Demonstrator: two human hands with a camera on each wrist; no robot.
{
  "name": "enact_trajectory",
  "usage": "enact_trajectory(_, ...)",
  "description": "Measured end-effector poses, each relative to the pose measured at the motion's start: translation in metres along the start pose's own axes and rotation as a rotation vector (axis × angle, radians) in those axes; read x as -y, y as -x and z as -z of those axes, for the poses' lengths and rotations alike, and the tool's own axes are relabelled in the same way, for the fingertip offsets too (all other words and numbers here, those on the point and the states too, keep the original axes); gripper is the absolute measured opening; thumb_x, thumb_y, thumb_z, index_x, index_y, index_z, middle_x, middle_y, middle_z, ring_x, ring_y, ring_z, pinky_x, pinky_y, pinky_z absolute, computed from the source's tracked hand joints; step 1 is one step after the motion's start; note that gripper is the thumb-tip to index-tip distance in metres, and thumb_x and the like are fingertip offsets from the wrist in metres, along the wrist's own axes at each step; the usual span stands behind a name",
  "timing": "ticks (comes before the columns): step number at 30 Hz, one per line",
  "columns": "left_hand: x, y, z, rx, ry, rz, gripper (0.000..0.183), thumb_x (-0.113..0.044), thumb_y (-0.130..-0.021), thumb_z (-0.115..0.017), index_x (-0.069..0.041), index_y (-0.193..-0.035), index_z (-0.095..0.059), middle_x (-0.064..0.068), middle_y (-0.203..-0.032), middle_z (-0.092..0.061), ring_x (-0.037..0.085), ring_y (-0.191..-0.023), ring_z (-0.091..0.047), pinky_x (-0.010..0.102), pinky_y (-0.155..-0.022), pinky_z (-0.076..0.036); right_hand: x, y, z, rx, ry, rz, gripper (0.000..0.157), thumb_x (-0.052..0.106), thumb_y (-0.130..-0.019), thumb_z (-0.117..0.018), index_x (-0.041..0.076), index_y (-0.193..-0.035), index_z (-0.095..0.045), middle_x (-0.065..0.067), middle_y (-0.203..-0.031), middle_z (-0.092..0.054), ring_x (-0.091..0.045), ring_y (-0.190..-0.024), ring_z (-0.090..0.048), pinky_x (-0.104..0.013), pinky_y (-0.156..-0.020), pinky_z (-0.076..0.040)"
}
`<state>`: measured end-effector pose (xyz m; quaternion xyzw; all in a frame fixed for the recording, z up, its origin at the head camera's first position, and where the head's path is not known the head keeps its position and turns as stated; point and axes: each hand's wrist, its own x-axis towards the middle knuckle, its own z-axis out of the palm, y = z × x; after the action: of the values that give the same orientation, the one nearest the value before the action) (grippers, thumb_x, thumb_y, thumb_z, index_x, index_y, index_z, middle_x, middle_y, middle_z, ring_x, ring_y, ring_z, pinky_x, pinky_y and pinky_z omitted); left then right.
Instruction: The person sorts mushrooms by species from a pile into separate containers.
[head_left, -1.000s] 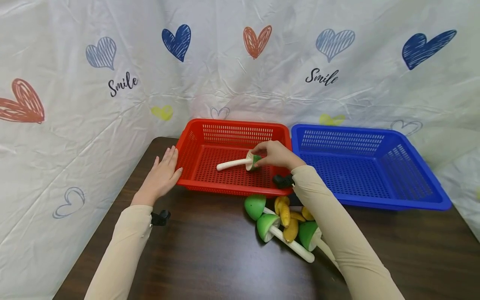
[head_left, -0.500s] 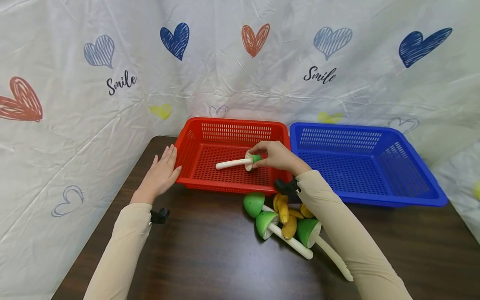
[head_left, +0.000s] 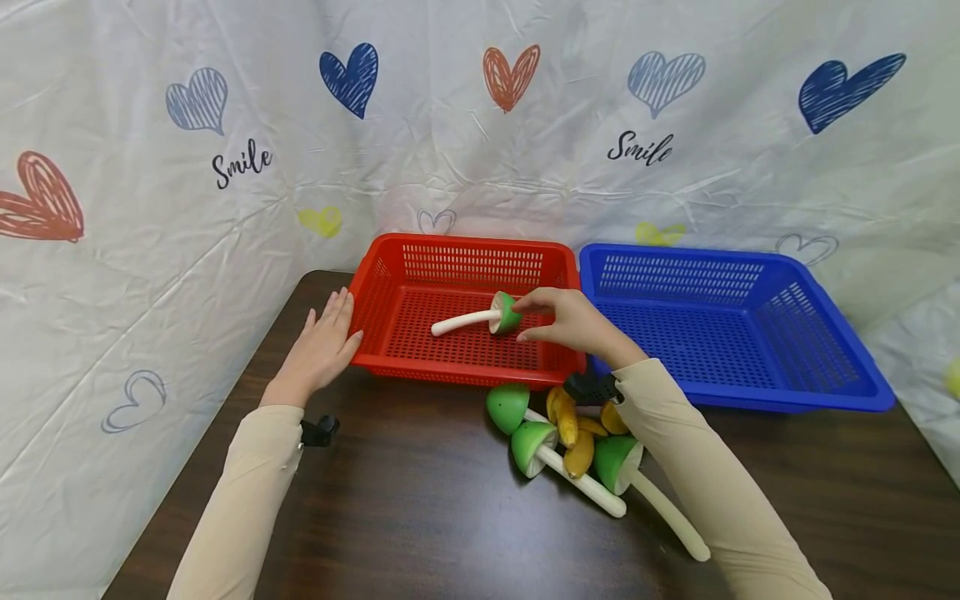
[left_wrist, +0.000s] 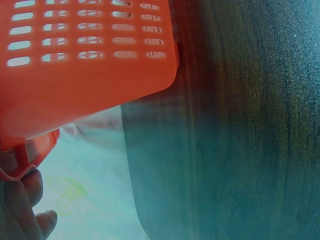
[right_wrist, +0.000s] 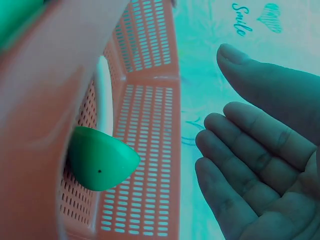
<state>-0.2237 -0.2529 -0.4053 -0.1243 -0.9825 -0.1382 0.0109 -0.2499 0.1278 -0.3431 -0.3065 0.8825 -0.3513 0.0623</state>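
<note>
A toy mushroom (head_left: 504,313) with a green cap and a long white stem lies in the red basket (head_left: 457,371), its stem toward the left. Just right of its cap is my right hand (head_left: 573,323), thumb and fingers apart with nothing between them. In the right wrist view the same mushroom's green cap (right_wrist: 104,159) rests on the basket floor, apart from the relaxed fingers (right_wrist: 245,125). My left hand (head_left: 318,342) rests with straight fingers against the red basket's left rim; the left wrist view shows its fingertips (left_wrist: 34,187) at the rim.
A blue basket (head_left: 787,400) stands right beside the red one. In front of them, on the dark wooden table (head_left: 420,500), lie several more green-capped mushrooms (head_left: 532,450) and some yellow bananas (head_left: 579,454), partly under my right forearm. A white printed cloth (head_left: 450,125) hangs behind.
My right hand has let go of the mushroom's cap and drawn back to the right. The mushroom stays in the red basket, slightly shifted. My left hand has not moved.
</note>
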Motion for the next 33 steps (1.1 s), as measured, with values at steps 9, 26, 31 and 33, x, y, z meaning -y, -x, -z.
enact_trajectory(9, 0.0, 0.0, -0.001, 0.002, 0.007, -0.006, 0.066, -0.027, -0.099, -0.039, 0.006, -0.148, -0.01, 0.021, -0.155, -0.007, 0.031, -0.143, -0.003, 0.057, -0.111, -0.004, 0.004, 0.02, 0.006, -0.034, -0.008, -0.016, 0.04, 0.015, -0.079, -0.077, 0.007, -0.116, -0.065, -0.007, -0.113, -0.065, -0.023, -0.106, -0.06, -0.043, -0.089, -0.048)
enact_trajectory(26, 0.0, 0.0, -0.002, 0.005, 0.02, 0.005, 0.067, -0.027, -0.099, -0.04, 0.005, -0.149, -0.009, 0.02, -0.155, -0.006, 0.032, -0.143, -0.003, 0.058, -0.111, -0.004, 0.017, 0.058, 0.015, -0.13, -0.022, 0.007, 0.036, 0.01, -0.08, -0.075, 0.006, -0.114, -0.066, -0.008, -0.113, -0.065, -0.025, -0.108, -0.059, -0.047, -0.092, -0.046)
enact_trajectory(31, 0.0, 0.001, -0.001, 0.0, 0.024, 0.001, 0.067, -0.026, -0.099, -0.041, 0.005, -0.148, -0.009, 0.021, -0.155, -0.007, 0.032, -0.143, -0.004, 0.058, -0.111, -0.005, 0.017, 0.073, 0.014, -0.178, -0.035, 0.04, 0.035, 0.009, -0.079, -0.076, 0.005, -0.112, -0.066, -0.009, -0.11, -0.066, -0.026, -0.106, -0.06, -0.047, -0.092, -0.046)
enact_trajectory(33, 0.0, 0.001, -0.001, -0.003, 0.022, 0.001, 0.067, -0.026, -0.098, -0.041, 0.005, -0.148, -0.009, 0.021, -0.155, -0.007, 0.033, -0.143, -0.004, 0.058, -0.11, -0.006, 0.016, 0.08, 0.013, -0.197, -0.038, 0.049, 0.034, 0.008, -0.079, -0.075, 0.005, -0.112, -0.066, -0.009, -0.11, -0.065, -0.026, -0.106, -0.06, -0.047, -0.092, -0.047)
